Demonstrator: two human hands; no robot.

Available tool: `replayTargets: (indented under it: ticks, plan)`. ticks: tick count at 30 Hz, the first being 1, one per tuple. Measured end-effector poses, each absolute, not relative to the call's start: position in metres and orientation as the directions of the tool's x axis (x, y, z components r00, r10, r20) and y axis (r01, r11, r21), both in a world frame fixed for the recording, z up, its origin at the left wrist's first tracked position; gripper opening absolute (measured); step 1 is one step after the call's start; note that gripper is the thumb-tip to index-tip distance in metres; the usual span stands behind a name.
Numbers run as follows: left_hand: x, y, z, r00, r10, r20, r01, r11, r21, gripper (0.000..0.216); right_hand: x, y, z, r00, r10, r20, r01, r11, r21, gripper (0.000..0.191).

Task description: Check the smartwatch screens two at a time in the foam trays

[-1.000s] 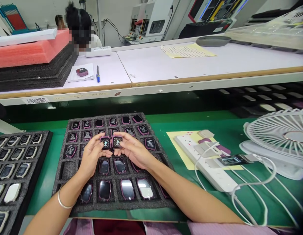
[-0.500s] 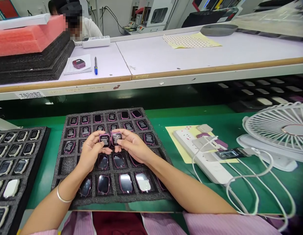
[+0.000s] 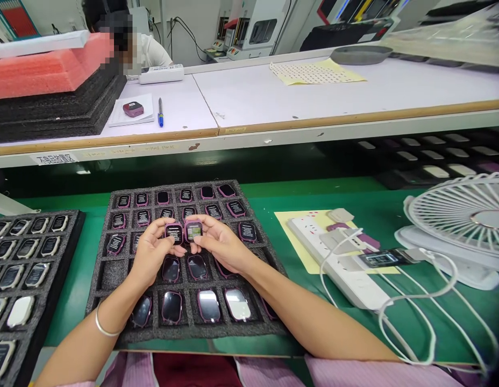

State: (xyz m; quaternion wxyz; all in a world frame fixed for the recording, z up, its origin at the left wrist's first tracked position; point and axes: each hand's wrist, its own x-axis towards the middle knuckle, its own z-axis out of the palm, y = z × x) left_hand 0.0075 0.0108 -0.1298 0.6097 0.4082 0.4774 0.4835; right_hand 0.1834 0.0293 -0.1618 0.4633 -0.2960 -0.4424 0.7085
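Note:
My left hand (image 3: 152, 257) grips a purple-edged smartwatch body (image 3: 174, 234) whose screen shows white text. My right hand (image 3: 219, 246) grips a second watch body (image 3: 193, 230) with a greenish lit screen. The two watches sit side by side, almost touching, above the middle of a dark foam tray (image 3: 102, 282). That tray holds several more purple watch bodies in its pockets, lit ones in the far rows and dark ones near me. A few pockets on its left are empty.
A second foam tray (image 3: 74, 228) with pale watches lies at the left. To the right are a white power strip (image 3: 342, 269) with cables, a yellow sheet (image 3: 287, 226) and a white fan (image 3: 463, 220). On the raised shelf: foam stacks (image 3: 51, 102), a pen (image 3: 161, 112). A person sits beyond.
Both hands stayed over the tray's middle with the watches. The right watch's screen went from dark with text to a greenish display. The view shifted slightly.

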Motion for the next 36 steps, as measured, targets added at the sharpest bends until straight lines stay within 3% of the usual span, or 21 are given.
replayTargets:
  ticks: [13, 21, 28, 36]
  plan:
    - [0.0071, 0.0104, -0.1303, 0.09, 0.983, -0.159, -0.245, 0.177, 0.953, 0.042, 0.1849, 0.0284, -0.1616, -0.409, 0.912, 0.04, -0.389, -0.134, -0.911, 0.054]
    - [0.0064, 0.0098, -0.1327, 0.096, 0.976, -0.196, -0.26, 0.215, 0.941, 0.038, 0.1814, 0.0305, -0.1627, -0.366, 0.929, -0.057, -0.437, -0.226, -0.871, 0.028]
    - [0.005, 0.0089, -0.1314, 0.126, 0.973, -0.195, -0.292, 0.224, 0.93, 0.032, 0.1827, 0.0296, -0.1617, -0.356, 0.932, -0.066, -0.436, -0.228, -0.871, 0.036]
    - [0.0059, 0.008, -0.1309, 0.128, 0.974, -0.189, -0.263, 0.217, 0.94, 0.033, 0.182, 0.0289, -0.1618, -0.341, 0.939, -0.051, -0.402, -0.195, -0.895, 0.032]
